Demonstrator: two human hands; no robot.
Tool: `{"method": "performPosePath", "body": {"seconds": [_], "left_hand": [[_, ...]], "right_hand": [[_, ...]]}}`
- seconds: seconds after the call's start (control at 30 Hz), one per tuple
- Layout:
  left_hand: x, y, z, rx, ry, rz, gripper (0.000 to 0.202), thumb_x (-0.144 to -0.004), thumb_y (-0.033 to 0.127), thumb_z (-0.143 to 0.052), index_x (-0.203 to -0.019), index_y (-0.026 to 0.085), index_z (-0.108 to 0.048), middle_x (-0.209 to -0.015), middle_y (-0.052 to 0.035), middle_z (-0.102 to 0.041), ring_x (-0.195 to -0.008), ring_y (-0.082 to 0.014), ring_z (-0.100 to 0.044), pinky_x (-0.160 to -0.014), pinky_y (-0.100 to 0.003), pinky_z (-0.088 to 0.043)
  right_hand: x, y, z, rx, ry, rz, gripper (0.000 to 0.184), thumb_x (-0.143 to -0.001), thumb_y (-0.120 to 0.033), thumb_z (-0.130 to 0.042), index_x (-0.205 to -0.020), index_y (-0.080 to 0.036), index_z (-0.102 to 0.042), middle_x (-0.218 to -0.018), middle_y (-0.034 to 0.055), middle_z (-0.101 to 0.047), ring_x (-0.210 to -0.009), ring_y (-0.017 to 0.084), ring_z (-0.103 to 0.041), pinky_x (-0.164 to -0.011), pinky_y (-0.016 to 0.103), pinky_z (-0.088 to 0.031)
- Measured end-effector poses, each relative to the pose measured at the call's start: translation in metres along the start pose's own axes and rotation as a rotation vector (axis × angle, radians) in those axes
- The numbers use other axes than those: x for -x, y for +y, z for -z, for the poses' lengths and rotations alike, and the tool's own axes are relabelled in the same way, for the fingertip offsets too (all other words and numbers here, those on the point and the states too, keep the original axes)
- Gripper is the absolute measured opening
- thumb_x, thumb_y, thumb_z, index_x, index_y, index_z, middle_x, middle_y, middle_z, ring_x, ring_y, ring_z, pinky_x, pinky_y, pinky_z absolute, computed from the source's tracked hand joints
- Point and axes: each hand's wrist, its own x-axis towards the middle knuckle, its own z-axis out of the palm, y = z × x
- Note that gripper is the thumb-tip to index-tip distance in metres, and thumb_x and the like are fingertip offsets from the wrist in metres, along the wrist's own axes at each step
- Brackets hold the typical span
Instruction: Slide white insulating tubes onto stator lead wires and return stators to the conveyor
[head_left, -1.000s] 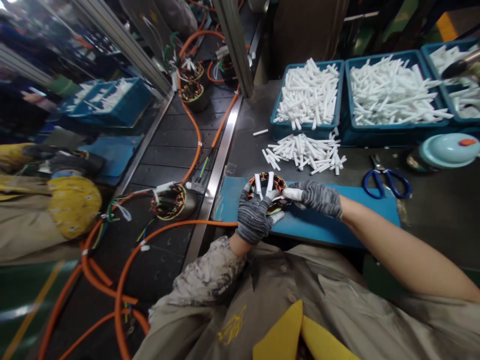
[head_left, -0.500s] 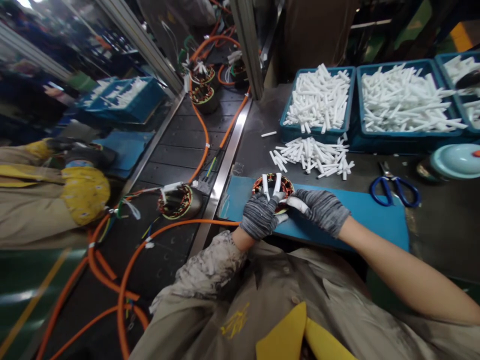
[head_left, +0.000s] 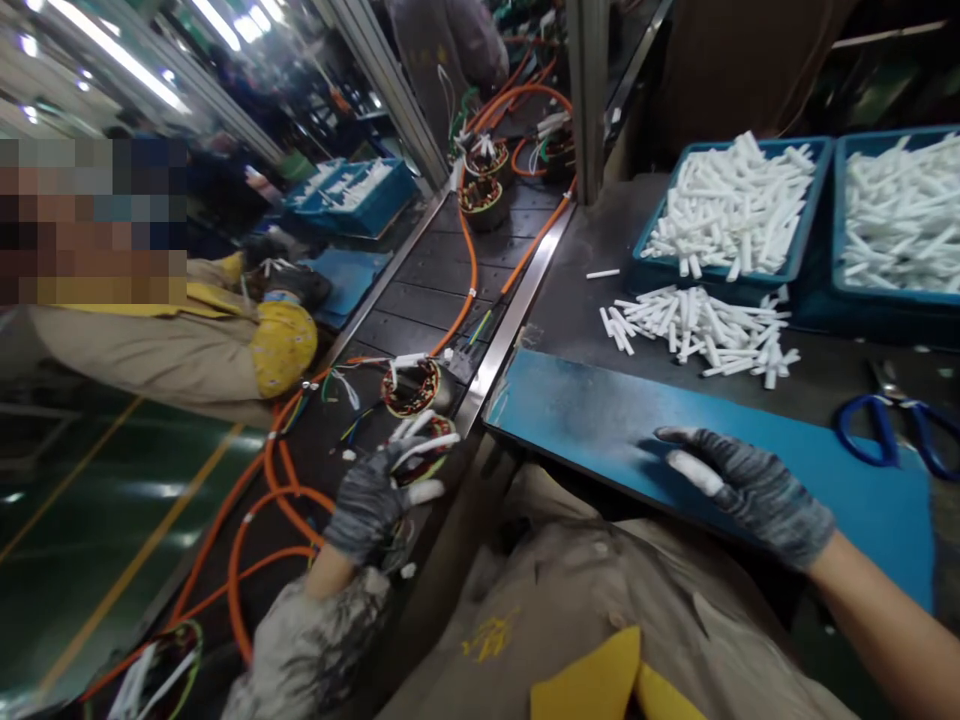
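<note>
My left hand (head_left: 371,500), in a grey knit glove, grips a motor stator (head_left: 424,455) with copper windings and white paper strips sticking out of it, holding it over the black conveyor belt (head_left: 420,300). My right hand (head_left: 742,485), gloved too, rests flat on the blue mat (head_left: 600,420) with its fingers spread and nothing in it. Another stator (head_left: 412,385) with coloured wires sits on the belt just beyond my left hand.
Blue bins (head_left: 731,215) of white paper strips stand at the back right, a loose pile of strips (head_left: 701,325) in front. Blue scissors (head_left: 892,435) lie at right. Orange cables (head_left: 255,520) run along the belt. A co-worker's sleeve (head_left: 187,340) reaches in from the left. More stators (head_left: 484,185) sit farther up.
My left hand has carried the stator off the blue mat, leftward to the conveyor belt. My right hand let go and now lies flat on the mat. The view turned left.
</note>
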Motion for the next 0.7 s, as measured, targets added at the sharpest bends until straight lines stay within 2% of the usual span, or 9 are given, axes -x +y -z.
{"method": "performPosePath", "body": {"seconds": [0.07, 0.17, 0.2, 0.27, 0.3, 0.37, 0.47, 0.6, 0.7], "left_hand": [[0.006, -0.031, 0.004, -0.124, 0.045, 0.132, 0.058, -0.073, 0.050, -0.078, -0.124, 0.025, -0.070, -0.130, -0.0078, -0.073, -0.122, -0.0335, -0.067, -0.110, -0.047, -0.051], [0.010, -0.064, 0.013, -0.289, 0.039, 0.362, 0.056, -0.076, 0.042, -0.074, -0.128, 0.020, -0.068, -0.119, -0.0128, -0.076, -0.115, -0.0358, -0.070, -0.104, -0.048, -0.054], [0.010, -0.071, 0.016, -0.350, 0.042, 0.429, 0.056, -0.079, 0.040, -0.072, -0.131, 0.019, -0.066, -0.118, -0.0144, -0.075, -0.115, -0.0379, -0.069, -0.103, -0.051, -0.053], [0.006, -0.075, 0.021, -0.498, 0.143, 0.486, 0.060, -0.081, 0.040, -0.070, -0.137, 0.021, -0.062, -0.133, -0.0181, -0.068, -0.128, -0.0455, -0.060, -0.104, -0.062, -0.049], [0.001, -0.073, 0.021, -0.567, 0.218, 0.451, 0.065, -0.081, 0.043, -0.070, -0.141, 0.021, -0.058, -0.142, -0.0197, -0.061, -0.136, -0.0488, -0.052, -0.106, -0.067, -0.045], [-0.016, -0.065, 0.017, -0.624, 0.306, 0.268, 0.079, -0.077, 0.050, -0.074, -0.146, 0.019, -0.052, -0.152, -0.0219, -0.052, -0.144, -0.0499, -0.042, -0.112, -0.069, -0.038], [-0.056, -0.048, -0.001, -0.537, 0.185, 0.008, 0.090, -0.070, 0.053, -0.079, -0.144, 0.011, -0.051, -0.147, -0.0243, -0.056, -0.142, -0.0438, -0.047, -0.121, -0.059, -0.032], [-0.096, -0.035, -0.025, -0.466, 0.128, 0.022, 0.078, -0.057, 0.048, -0.088, -0.124, 0.013, -0.066, -0.145, -0.0230, -0.058, -0.144, -0.0443, -0.044, -0.126, -0.061, -0.021], [-0.106, -0.020, -0.034, -0.315, 0.150, 0.044, 0.067, -0.059, 0.057, -0.086, -0.108, 0.015, -0.070, -0.133, -0.0215, -0.066, -0.139, -0.0445, -0.049, -0.124, -0.062, -0.027]], "right_hand": [[-0.001, 0.001, 0.001, 0.005, -0.019, -0.004, 0.041, -0.098, -0.053, -0.050, -0.115, -0.027, -0.077, -0.112, 0.0061, -0.080, -0.102, 0.031, -0.077, -0.096, 0.048, -0.063], [0.000, 0.000, 0.003, 0.013, -0.014, -0.019, 0.040, -0.097, -0.052, -0.051, -0.112, -0.026, -0.077, -0.111, 0.0061, -0.081, -0.101, 0.031, -0.078, -0.096, 0.048, -0.063], [0.000, 0.000, 0.004, 0.015, -0.010, -0.022, 0.039, -0.097, -0.051, -0.052, -0.112, -0.026, -0.078, -0.110, 0.0058, -0.081, -0.101, 0.031, -0.078, -0.096, 0.048, -0.063], [0.001, 0.000, 0.003, 0.017, 0.007, -0.017, 0.037, -0.096, -0.050, -0.053, -0.111, -0.027, -0.078, -0.110, 0.0049, -0.081, -0.101, 0.030, -0.078, -0.097, 0.047, -0.063], [0.001, 0.000, 0.001, 0.015, 0.013, -0.010, 0.036, -0.096, -0.050, -0.054, -0.111, -0.027, -0.078, -0.109, 0.0045, -0.081, -0.101, 0.030, -0.078, -0.097, 0.047, -0.063], [0.001, 0.000, -0.002, 0.005, 0.019, 0.007, 0.036, -0.096, -0.050, -0.054, -0.111, -0.027, -0.078, -0.109, 0.0045, -0.081, -0.100, 0.030, -0.078, -0.097, 0.047, -0.063], [0.001, -0.001, -0.007, -0.007, -0.003, 0.031, 0.037, -0.097, -0.048, -0.053, -0.113, -0.025, -0.077, -0.110, 0.0062, -0.081, -0.100, 0.030, -0.078, -0.096, 0.047, -0.063], [0.007, 0.003, -0.008, -0.013, -0.015, 0.026, 0.037, -0.097, -0.049, -0.054, -0.112, -0.026, -0.078, -0.110, 0.0067, -0.081, -0.100, 0.031, -0.078, -0.098, 0.049, -0.062], [0.015, 0.007, -0.010, -0.042, -0.029, -0.004, 0.037, -0.097, -0.050, -0.053, -0.111, -0.028, -0.079, -0.110, 0.0061, -0.081, -0.101, 0.031, -0.077, -0.097, 0.049, -0.062]]}}
